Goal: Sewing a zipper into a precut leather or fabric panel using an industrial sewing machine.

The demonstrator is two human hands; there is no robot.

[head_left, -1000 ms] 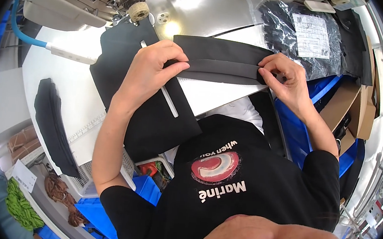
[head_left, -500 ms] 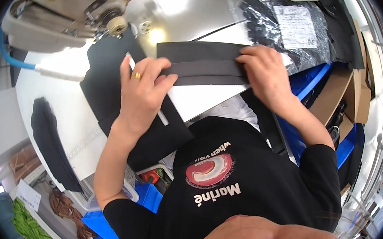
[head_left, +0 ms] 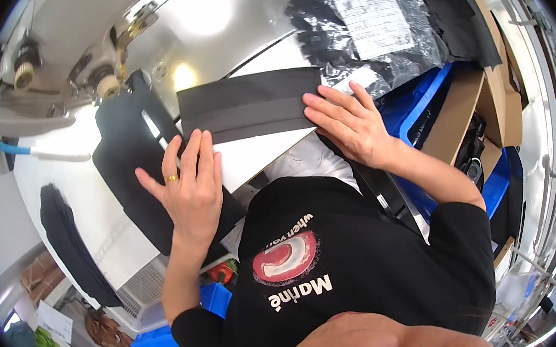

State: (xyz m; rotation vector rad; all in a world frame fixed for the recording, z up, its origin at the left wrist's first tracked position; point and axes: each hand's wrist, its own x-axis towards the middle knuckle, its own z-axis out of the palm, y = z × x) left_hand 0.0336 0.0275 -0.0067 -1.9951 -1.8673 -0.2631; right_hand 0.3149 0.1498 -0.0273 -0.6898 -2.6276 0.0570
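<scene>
A folded dark grey fabric strip [head_left: 245,101] lies flat across the white worktop [head_left: 259,162]. My right hand [head_left: 350,123] rests its outstretched fingertips on the strip's right end. My left hand [head_left: 189,192], with a gold ring on it, has its fingers spread at the strip's lower left end, over a larger black fabric piece [head_left: 118,165] that has a narrow white slot or band on it. The machine head [head_left: 103,80] stands just beyond that black piece. A long folded black cloth [head_left: 71,240] lies at the worktop's left.
A clear bag of dark items [head_left: 371,35] lies on the metal plate at the back right. Blue bins [head_left: 426,94] and an open cardboard box [head_left: 457,124] are on the right. A white basket [head_left: 146,288] and blue bin [head_left: 209,297] sit low at the left.
My hands have gone from pinching both ends of the strip to lying open on it. The left hand moved down and toward me, and the strip now slants lower to the left.
</scene>
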